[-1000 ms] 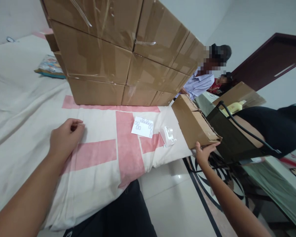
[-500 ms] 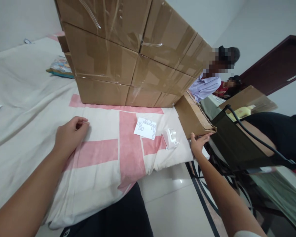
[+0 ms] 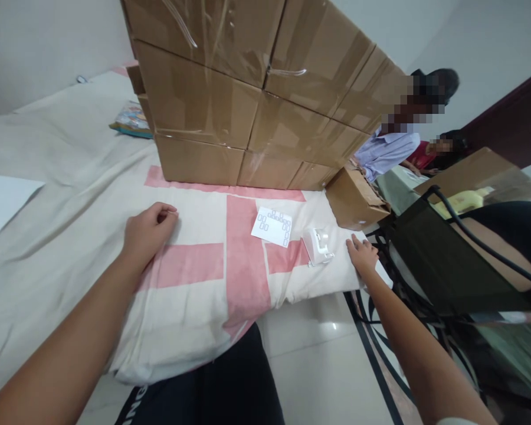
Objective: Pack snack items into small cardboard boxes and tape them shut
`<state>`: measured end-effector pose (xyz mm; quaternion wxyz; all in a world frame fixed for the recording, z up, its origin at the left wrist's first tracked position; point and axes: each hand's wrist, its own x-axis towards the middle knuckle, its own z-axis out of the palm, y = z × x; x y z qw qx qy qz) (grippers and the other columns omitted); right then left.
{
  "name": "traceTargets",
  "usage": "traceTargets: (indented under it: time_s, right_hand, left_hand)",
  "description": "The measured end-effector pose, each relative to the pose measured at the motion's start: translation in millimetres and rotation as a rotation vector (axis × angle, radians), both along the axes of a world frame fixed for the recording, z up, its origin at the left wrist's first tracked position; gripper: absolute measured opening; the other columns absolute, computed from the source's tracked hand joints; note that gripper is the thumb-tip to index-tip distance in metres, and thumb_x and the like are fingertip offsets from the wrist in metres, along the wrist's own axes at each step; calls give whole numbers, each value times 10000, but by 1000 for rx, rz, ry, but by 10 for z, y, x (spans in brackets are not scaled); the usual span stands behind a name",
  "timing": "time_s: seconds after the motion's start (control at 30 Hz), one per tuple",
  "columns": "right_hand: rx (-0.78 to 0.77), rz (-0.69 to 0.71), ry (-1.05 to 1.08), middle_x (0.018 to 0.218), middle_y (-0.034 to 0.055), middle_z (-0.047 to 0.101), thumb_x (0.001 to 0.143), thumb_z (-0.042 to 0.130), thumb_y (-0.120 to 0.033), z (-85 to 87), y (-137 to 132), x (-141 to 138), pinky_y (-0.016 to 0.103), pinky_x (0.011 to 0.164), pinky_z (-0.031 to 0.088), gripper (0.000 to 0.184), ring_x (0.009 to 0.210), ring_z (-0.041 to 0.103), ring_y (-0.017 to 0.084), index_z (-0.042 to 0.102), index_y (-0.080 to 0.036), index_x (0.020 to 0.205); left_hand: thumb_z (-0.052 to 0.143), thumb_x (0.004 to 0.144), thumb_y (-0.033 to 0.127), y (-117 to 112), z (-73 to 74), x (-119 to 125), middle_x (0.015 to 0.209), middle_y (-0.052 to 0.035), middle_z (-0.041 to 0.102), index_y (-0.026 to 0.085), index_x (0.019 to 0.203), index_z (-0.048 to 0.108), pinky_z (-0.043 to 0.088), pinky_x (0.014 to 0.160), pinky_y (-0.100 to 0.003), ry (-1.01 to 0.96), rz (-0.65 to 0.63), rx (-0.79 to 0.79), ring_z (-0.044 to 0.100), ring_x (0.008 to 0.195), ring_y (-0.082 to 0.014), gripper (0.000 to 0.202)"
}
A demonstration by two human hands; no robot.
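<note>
My left hand (image 3: 150, 233) rests on the pink and white cloth (image 3: 194, 262), its fingers loosely curled together and nothing visible in them. My right hand (image 3: 363, 254) lies over a white sheet of paper (image 3: 384, 274) at the cloth's right edge, fingers stretched out. Just beyond it stands a small cardboard box (image 3: 351, 200) with torn upper flaps, apart from the fingers. Between my hands are a white tape dispenser (image 3: 318, 245) with a clear roll and a white card (image 3: 272, 226) printed with small blue rectangles.
A tall wall of taped cardboard boxes (image 3: 203, 118) rises across the back. A plastic packet (image 3: 133, 121) lies to its left, and a white sheet (image 3: 4, 200) at far left. Two people are at the right, beyond a dark chair (image 3: 407, 248) near a yellow bottle (image 3: 464, 200).
My right hand has let go of the small box's lower corner and come down onto the paper beside it. My left hand keeps its curled pose. The view has shifted slightly left.
</note>
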<state>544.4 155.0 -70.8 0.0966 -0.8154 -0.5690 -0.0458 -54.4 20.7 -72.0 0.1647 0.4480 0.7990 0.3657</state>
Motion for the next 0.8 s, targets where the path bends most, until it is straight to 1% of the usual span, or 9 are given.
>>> traceTargets:
  time_s: [0.2, 0.3, 0.4, 0.47, 0.5, 0.57, 0.63, 0.7, 0.8]
  right_hand:
    - [46, -13, 0, 1464, 180, 530, 895, 425, -547, 41, -40, -21, 579, 1082, 359, 631, 1324, 460, 404, 634, -237, 1403]
    - [94, -31, -16, 1327, 235, 619, 834, 441, -461, 116, -147, -124, 600, 992, 431, 625, 1231, 545, 430, 703, -157, 1313]
    - [121, -48, -33, 962, 275, 700, 731, 485, -432, 324, -216, -291, 616, 778, 498, 535, 1001, 650, 471, 811, -128, 1027]
    - [170, -47, -49, 727, 269, 650, 691, 497, -441, 557, -189, -457, 585, 609, 477, 427, 830, 665, 493, 801, -155, 784]
    - [214, -34, -58, 659, 263, 615, 703, 477, -447, 694, -152, -569, 567, 560, 450, 398, 775, 660, 494, 768, -176, 701]
    - [323, 49, -75, 603, 252, 573, 763, 401, -447, 979, -49, -880, 550, 549, 415, 399, 724, 649, 473, 690, -216, 613]
    - [418, 222, -82, 600, 226, 571, 821, 337, -436, 1228, 69, -1331, 537, 600, 422, 408, 702, 639, 418, 604, -251, 575]
    - [470, 465, -83, 614, 182, 584, 852, 353, -452, 1398, 167, -1931, 502, 651, 453, 390, 686, 627, 352, 530, -264, 560]
    - [469, 899, -84, 729, 127, 653, 899, 398, -457, 1480, 230, -3078, 407, 746, 515, 385, 753, 651, 264, 546, -234, 622]
  left_hand:
    - [514, 896, 347, 40, 18, 15, 1018, 7, 757, 252, 1045, 681, 453, 914, -290, 37, -24, -7, 686, 998, -188, 243]
    - [496, 924, 298, 40, 27, 15, 1025, 5, 753, 261, 1038, 680, 430, 1004, -338, 38, -25, -10, 678, 1045, -196, 219]
    - [522, 965, 303, 25, 59, 34, 1013, -21, 734, 225, 1042, 680, 406, 1087, -436, 5, -37, -30, 659, 1077, -215, 193]
    - [571, 976, 372, 49, 92, 57, 1090, -59, 703, 177, 1095, 667, 426, 1092, -497, -38, -57, -55, 634, 1123, -231, 248]
    - [594, 972, 404, 82, 115, 61, 1150, -78, 681, 159, 1137, 653, 447, 1081, -513, -67, -72, -73, 621, 1150, -240, 302]
    - [624, 959, 426, 192, 178, 30, 1252, -102, 634, 149, 1210, 624, 491, 1047, -512, -146, -110, -121, 605, 1182, -252, 373]
    - [633, 958, 403, 341, 261, -89, 1288, -106, 614, 157, 1243, 608, 526, 1011, -490, -259, -165, -176, 610, 1173, -249, 377]
    - [635, 959, 387, 483, 341, -315, 1258, -98, 626, 159, 1226, 616, 558, 961, -450, -409, -247, -217, 631, 1119, -233, 352]
    - [614, 971, 412, 594, 376, -792, 1104, -72, 658, 146, 1167, 623, 587, 808, -352, -693, -397, -192, 655, 924, -172, 330]
